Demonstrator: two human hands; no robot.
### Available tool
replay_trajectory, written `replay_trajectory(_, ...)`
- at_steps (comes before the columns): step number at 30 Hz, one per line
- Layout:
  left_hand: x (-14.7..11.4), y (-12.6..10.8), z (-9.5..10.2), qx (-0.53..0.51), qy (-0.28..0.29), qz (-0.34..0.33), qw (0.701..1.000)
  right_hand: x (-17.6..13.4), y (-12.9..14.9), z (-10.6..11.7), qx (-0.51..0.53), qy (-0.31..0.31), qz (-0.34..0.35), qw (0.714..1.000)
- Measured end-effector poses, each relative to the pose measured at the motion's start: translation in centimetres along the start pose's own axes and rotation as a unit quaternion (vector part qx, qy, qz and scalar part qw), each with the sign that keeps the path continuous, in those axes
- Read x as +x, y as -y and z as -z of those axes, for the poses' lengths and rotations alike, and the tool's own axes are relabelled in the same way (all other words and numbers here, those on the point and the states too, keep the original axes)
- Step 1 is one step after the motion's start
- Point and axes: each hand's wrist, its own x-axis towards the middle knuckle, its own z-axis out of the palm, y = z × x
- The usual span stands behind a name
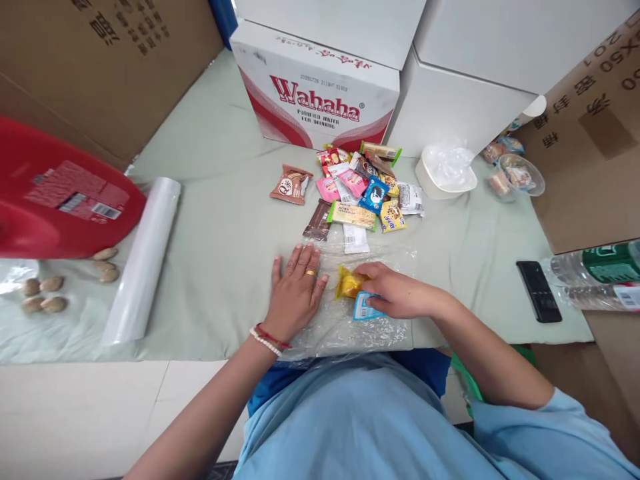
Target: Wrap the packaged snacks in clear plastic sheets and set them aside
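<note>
On a pale green, softly wrinkled tablecloth (220, 267), I see a crinkled, clear plastic film (390, 333); I judge the step in hand to be positioning snacks on it, and the next move seems to call for keeping it flat. At its twelve o'clock lies a heap of glossy, many-coloured snack packets (374, 195). My left hand (295, 297), at nine, lies flat, fingers slightly spread. My right hand (400, 293), at three, curls over a shiny, rounded yellow packet (347, 285) and a flat blue-and-white packet (364, 308) near the film's centre; whether it pinches either, I cannot tell.

Plastic sheet (345, 328) looks glossy w/ crinkles, yel wrapper (349, 284) shiny, tablecloth (220, 233) matt fabric
</note>
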Motion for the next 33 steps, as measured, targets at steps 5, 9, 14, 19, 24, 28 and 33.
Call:
replay_trajectory(5,-1.7,0.9,0.8,0.0,0.007,-0.018,1.0,-4.7,-1.8,0.5,0.098,-0.092,-0.04,0.99)
replay_trajectory(9,-2.6,0.9,0.5,0.005,0.031,-0.007,0.999,-7.1,-0.9,-0.4,0.139,-0.344,-0.17,0.913)
replay_trajectory(14,-2.3,0.6,0.2,0.019,0.024,-0.004,1.0,-4.0,3.5,-5.0,-0.069,-0.482,-0.083,0.87)
replay_trajectory(19,-2.3,0.5,0.3,0.02,0.017,-0.011,1.0,-0.1,4.4,-9.9,-0.142,-0.376,-0.022,0.916)
replay_trajectory(24,-2.3,0.5,0.4,0.008,0.021,-0.008,1.0,-0.7,2.3,-10.8,-0.024,-0.289,0.017,0.957)
replay_trajectory(28,-2.2,0.9,0.5,-0.009,0.035,-0.005,0.999,-1.7,2.1,-9.4,-0.065,-0.299,-0.01,0.952)
replay_trajectory(33,-1.9,1.6,1.7,-0.03,0.068,0.004,0.997,-1.5,2.9,-9.0,-0.126,-0.267,-0.04,0.954)
